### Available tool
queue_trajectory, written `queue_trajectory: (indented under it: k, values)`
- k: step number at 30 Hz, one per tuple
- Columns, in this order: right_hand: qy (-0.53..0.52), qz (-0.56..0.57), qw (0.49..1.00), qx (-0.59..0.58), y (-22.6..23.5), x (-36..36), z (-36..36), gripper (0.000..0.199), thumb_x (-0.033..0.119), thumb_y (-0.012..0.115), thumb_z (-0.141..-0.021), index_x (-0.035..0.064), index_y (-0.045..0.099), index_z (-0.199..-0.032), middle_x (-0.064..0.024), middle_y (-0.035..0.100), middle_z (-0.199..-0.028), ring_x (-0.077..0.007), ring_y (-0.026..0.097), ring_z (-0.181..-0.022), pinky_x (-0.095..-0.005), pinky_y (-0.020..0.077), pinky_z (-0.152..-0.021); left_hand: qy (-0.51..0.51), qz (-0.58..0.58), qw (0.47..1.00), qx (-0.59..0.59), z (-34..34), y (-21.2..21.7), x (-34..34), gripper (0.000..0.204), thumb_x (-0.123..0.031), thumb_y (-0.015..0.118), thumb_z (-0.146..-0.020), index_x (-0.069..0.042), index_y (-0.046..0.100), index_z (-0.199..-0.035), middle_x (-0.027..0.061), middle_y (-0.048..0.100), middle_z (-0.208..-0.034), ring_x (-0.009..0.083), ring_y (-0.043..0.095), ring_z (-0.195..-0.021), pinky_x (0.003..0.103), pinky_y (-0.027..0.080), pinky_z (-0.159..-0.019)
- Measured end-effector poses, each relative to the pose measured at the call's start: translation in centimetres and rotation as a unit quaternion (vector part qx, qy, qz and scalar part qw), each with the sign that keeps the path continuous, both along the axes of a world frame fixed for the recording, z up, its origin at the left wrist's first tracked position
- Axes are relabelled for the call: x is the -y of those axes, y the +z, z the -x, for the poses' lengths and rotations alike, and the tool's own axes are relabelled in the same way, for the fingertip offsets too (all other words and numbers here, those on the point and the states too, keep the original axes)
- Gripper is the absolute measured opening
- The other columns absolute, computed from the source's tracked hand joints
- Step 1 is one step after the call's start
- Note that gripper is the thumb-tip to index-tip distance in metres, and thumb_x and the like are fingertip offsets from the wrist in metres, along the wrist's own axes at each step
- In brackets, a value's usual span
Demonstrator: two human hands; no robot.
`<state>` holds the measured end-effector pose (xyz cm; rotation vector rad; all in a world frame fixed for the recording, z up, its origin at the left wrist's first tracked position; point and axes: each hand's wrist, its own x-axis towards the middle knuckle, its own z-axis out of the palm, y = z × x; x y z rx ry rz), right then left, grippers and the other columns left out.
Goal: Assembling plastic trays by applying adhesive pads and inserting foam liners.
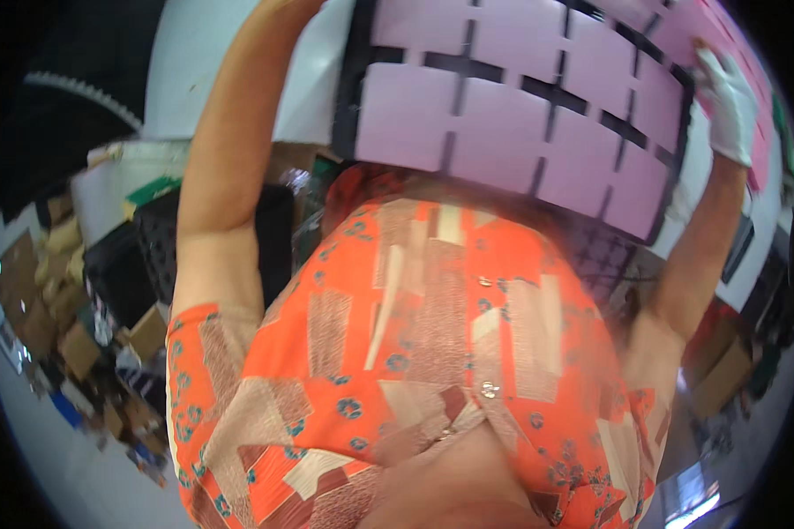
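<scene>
In the head view, the right hand point(728, 106), in a white glove, was clamped on the right edge of a black tray point(520, 106) of pink square pieces, held high. The left arm reached the tray's other side; its hand was out of view

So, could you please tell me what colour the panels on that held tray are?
Pale pink panels on a black frame, head view.
</scene>
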<state>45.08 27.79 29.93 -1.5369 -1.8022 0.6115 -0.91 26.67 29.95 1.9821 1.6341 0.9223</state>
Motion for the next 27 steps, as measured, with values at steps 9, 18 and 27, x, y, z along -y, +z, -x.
queue_trajectory:
  k: [9,18,27]
  values:
    - [-0.041,0.056,0.993,-0.095,-1.9,-2.2,-0.9,0.027,0.023,0.066,-0.097,0.0038,0.069,-0.116,0.0035,0.059,-0.079,-0.0018,0.043,-0.062,-0.016,0.0317,-0.056,-0.006,0.036,0.967,0.251,-0.3,0.1,-0.4,0.013,-0.009,0.071,-0.082,0.001,0.074,-0.091,0.005,0.07,-0.081,0.0113,0.063,-0.07,0.025,0.051,-0.066]
    - [-0.055,0.065,0.992,-0.089,-1.9,-2.6,-1.4,0.03,0.02,0.064,-0.097,-0.0008,0.068,-0.119,-0.0007,0.064,-0.089,-0.0043,0.054,-0.075,-0.0166,0.0374,-0.062,-0.002,0.017,0.973,0.232,0.1,-0.3,-1.2,0.013,-0.012,0.073,-0.082,-0.002,0.076,-0.091,0.0023,0.07,-0.08,0.0099,0.059,-0.069,0.025,0.048,-0.064]
    - [-0.028,0.058,0.995,-0.079,-1.3,-2.4,-2.3,0.028,0.017,0.061,-0.099,0.0033,0.068,-0.122,0.0,0.069,-0.11,-0.0033,0.056,-0.08,-0.016,0.0395,-0.067,-0.006,0.04,0.979,0.199,-0.4,-0.1,-1.0,0.017,-0.018,0.071,-0.086,-0.003,0.074,-0.092,-0.0001,0.067,-0.078,0.0101,0.056,-0.069,0.027,0.047,-0.062]
